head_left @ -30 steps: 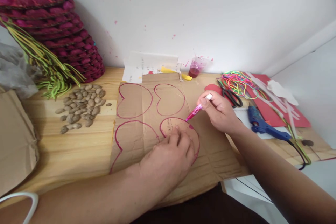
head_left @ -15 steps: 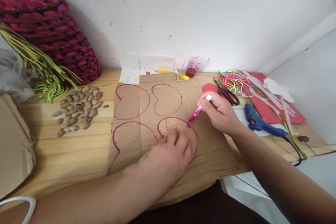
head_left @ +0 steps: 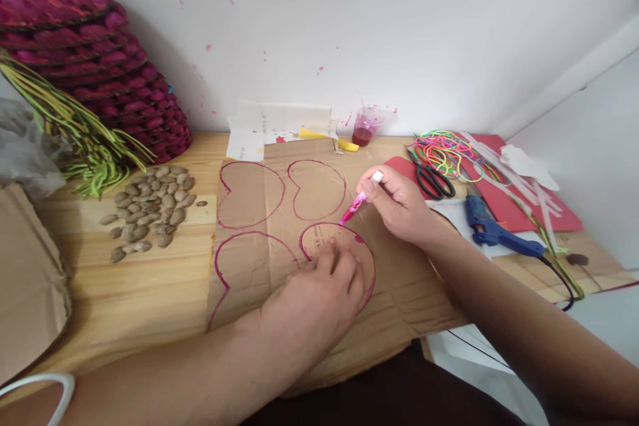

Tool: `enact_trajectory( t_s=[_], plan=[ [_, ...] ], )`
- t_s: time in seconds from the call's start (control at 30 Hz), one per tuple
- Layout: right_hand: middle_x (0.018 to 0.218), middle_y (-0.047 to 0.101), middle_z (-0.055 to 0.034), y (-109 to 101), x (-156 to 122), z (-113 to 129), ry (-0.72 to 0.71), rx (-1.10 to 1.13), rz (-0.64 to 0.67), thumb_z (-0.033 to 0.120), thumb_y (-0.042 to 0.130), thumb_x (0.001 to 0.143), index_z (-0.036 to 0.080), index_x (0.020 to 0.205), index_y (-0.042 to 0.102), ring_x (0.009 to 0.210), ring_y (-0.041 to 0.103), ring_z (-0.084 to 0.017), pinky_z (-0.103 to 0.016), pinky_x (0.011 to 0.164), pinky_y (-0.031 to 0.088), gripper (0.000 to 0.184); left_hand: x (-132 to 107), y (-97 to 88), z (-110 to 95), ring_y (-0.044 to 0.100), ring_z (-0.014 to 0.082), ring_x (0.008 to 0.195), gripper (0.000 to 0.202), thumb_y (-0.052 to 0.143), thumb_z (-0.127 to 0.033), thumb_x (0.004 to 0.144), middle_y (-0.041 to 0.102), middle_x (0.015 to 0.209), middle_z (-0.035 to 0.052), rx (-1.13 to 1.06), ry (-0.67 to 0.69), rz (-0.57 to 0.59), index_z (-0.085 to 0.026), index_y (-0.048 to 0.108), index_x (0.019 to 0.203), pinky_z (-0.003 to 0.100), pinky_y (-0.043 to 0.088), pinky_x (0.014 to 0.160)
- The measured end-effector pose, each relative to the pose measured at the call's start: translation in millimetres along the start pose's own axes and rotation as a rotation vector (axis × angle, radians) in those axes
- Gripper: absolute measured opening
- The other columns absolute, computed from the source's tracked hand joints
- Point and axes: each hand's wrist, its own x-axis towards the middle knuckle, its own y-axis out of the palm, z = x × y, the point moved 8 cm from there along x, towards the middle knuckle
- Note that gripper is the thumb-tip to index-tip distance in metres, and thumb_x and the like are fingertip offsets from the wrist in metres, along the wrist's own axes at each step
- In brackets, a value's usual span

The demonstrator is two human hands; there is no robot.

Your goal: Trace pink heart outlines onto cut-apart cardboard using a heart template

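A flat brown cardboard sheet lies on the wooden table, with several heart outlines drawn on it in pink. My left hand presses flat on a heart-shaped cardboard template at the lower right heart, fingers spread over it. My right hand pinches a pink marker, whose tip hangs just above the top edge of that template.
A pile of seeds sits to the left. A magenta woven stack with green strands stands at back left. Scissors, coloured cords, a blue glue gun, red paper and a paint cup lie at right.
My right hand has moved the marker tip up and to the left along the template's top edge, off the right side. My left hand stays pressed on the template.
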Motion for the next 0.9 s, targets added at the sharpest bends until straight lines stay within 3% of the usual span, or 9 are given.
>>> enact_trajectory(
  t_s=[0.17, 0.43, 0.63, 0.8, 0.9],
  plan=[
    [0.076, 0.056, -0.0003, -7, -12, -5, 0.037, -0.009, 0.002, 0.043, 0.047, 0.102, 0.021, 0.087, 0.058, 0.068, 0.049, -0.015, -0.031, 0.065, 0.040, 0.028, 1, 1.4, 1, 0.059, 0.0393, 0.125, 0.050, 0.038, -0.012, 0.094, 0.058, 0.134, 0.0260, 0.002, 0.009, 0.035, -0.005, 0.045, 0.142, 0.039, 0.065, 0.074],
    [0.077, 0.057, -0.0009, -20, -34, 2, 0.062, -0.050, -0.056, 0.036, 0.047, 0.103, 0.021, 0.088, 0.057, 0.068, 0.051, -0.015, -0.030, 0.065, 0.040, 0.023, -2, -1.1, -1, 0.060, 0.0381, 0.124, 0.049, 0.042, -0.010, 0.093, 0.060, 0.130, 0.0260, 0.024, 0.034, -0.017, -0.003, 0.045, 0.141, 0.044, 0.062, 0.088],
    [0.076, 0.057, -0.0002, -26, -47, 8, 0.054, -0.116, -0.115, 0.031, 0.046, 0.102, 0.021, 0.088, 0.057, 0.067, 0.051, -0.015, -0.029, 0.064, 0.039, 0.020, -2, 0.9, 1, 0.058, 0.0373, 0.127, 0.051, 0.045, -0.009, 0.091, 0.059, 0.133, 0.0242, 0.020, 0.028, 0.008, -0.006, 0.042, 0.143, 0.040, 0.063, 0.084],
    [0.077, 0.059, -0.0006, -31, -59, 12, 0.037, -0.126, -0.143, 0.029, 0.047, 0.102, 0.021, 0.087, 0.057, 0.069, 0.054, -0.015, -0.029, 0.066, 0.041, 0.020, 0, -3.2, 2, 0.059, 0.0343, 0.126, 0.048, 0.041, -0.009, 0.093, 0.060, 0.130, 0.0228, 0.026, 0.050, 0.028, -0.004, 0.043, 0.141, 0.041, 0.061, 0.090],
    [0.076, 0.060, -0.0009, -34, -65, 14, 0.048, -0.156, -0.145, 0.032, 0.047, 0.102, 0.022, 0.088, 0.057, 0.067, 0.053, -0.016, -0.030, 0.064, 0.040, 0.020, 1, -5.1, 5, 0.060, 0.0327, 0.124, 0.049, 0.039, -0.008, 0.093, 0.059, 0.131, 0.0217, 0.010, 0.028, 0.044, -0.006, 0.042, 0.141, 0.038, 0.062, 0.086]
  ],
)
